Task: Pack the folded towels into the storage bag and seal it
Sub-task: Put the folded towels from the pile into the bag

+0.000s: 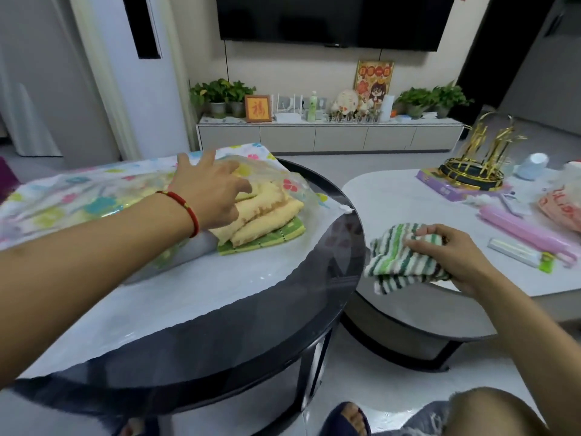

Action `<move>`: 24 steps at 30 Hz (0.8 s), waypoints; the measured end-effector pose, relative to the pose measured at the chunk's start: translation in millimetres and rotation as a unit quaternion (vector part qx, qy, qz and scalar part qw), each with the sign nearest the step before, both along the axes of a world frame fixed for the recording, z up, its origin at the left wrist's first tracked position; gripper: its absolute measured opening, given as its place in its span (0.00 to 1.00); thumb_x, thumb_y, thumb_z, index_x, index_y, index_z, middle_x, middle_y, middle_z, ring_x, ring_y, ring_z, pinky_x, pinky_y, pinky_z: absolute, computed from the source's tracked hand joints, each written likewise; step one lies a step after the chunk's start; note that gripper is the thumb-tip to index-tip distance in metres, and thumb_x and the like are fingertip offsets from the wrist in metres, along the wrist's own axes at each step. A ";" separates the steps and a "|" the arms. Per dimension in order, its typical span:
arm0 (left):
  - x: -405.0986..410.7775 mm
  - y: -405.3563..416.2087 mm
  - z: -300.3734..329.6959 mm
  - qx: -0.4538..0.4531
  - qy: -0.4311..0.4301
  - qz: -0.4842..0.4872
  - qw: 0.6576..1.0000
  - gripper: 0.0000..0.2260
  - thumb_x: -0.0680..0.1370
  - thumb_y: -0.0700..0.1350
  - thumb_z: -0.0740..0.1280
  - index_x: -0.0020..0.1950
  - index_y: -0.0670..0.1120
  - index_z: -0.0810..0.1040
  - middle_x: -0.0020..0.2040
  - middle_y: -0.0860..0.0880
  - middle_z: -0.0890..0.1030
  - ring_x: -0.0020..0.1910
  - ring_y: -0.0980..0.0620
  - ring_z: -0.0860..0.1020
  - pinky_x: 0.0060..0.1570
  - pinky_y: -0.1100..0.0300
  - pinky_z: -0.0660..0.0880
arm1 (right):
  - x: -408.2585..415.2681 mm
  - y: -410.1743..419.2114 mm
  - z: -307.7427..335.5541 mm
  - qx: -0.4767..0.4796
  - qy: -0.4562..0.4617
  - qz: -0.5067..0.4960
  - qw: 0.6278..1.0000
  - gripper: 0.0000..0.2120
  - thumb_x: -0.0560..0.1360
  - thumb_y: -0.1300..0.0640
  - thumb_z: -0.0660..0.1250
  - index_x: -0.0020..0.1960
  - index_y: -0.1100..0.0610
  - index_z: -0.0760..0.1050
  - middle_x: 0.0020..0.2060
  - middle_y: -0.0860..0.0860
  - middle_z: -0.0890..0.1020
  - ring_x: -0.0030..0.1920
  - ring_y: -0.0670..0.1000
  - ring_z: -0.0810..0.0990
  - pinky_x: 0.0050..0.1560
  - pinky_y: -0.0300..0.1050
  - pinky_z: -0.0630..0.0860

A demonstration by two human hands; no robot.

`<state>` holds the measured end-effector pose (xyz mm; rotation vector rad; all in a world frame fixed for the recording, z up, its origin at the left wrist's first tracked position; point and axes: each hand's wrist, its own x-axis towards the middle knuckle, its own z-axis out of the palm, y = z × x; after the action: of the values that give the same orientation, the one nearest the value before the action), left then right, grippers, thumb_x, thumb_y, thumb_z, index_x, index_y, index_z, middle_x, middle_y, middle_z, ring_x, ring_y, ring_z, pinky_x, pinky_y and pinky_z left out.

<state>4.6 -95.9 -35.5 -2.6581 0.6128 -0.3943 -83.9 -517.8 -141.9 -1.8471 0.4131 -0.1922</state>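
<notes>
Dark glass forms the top of the round black table (pixel 330 278) at frame centre. Across its upper-left part lies the clear flower-printed plastic storage bag (pixel 78 196), whose mouth holds folded yellow towels (pixel 267 215) stacked on a green towel (pixel 276 237). The left hand (pixel 210 190), fingers spread, lifts the bag's upper flap. At right of centre, the right hand (pixel 446 256) is clamped on a folded green-and-white striped towel (pixel 399 262).
</notes>
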 end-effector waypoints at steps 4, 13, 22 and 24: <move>-17.8 46.7 7.3 -0.044 0.059 0.067 0.995 0.28 0.74 0.57 0.63 0.73 0.70 0.59 0.70 0.51 0.69 0.66 0.38 0.67 0.58 0.36 0.70 | -47.6 51.0 51.3 0.123 -0.049 0.127 0.983 0.18 0.61 0.53 0.82 0.48 0.55 0.81 0.43 0.57 0.85 0.36 0.54 0.85 0.34 0.45 0.83; -30.8 80.4 28.1 -0.080 0.015 0.011 0.997 0.30 0.81 0.42 0.57 0.75 0.69 0.52 0.62 0.47 0.75 0.56 0.41 0.78 0.41 0.51 0.72 | -29.6 218.3 60.9 0.172 -0.040 0.316 0.932 0.13 0.67 0.58 0.82 0.48 0.53 0.82 0.56 0.58 0.86 0.50 0.59 0.86 0.46 0.50 0.85; -32.3 131.9 47.1 0.007 0.003 0.008 1.000 0.21 0.80 0.42 0.62 0.69 0.61 0.72 0.71 0.50 0.70 0.58 0.43 0.78 0.37 0.55 0.71 | 7.4 330.7 -0.7 0.142 -0.026 0.279 0.949 0.19 0.73 0.63 0.78 0.61 0.50 0.82 0.61 0.46 0.79 0.41 0.38 0.84 0.37 0.36 0.80; -33.7 148.7 38.9 -0.012 0.052 0.019 0.998 0.24 0.77 0.54 0.67 0.73 0.62 0.66 0.71 0.52 0.71 0.63 0.45 0.75 0.47 0.51 0.76 | 7.7 336.3 -6.4 0.155 0.028 0.296 0.942 0.24 0.73 0.65 0.78 0.65 0.50 0.80 0.61 0.47 0.80 0.45 0.38 0.86 0.40 0.34 0.81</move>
<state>-29.0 52.8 3.4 -2.7230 0.5912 -0.2566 -76.1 -181.5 -148.2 -1.5860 -0.0854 0.3211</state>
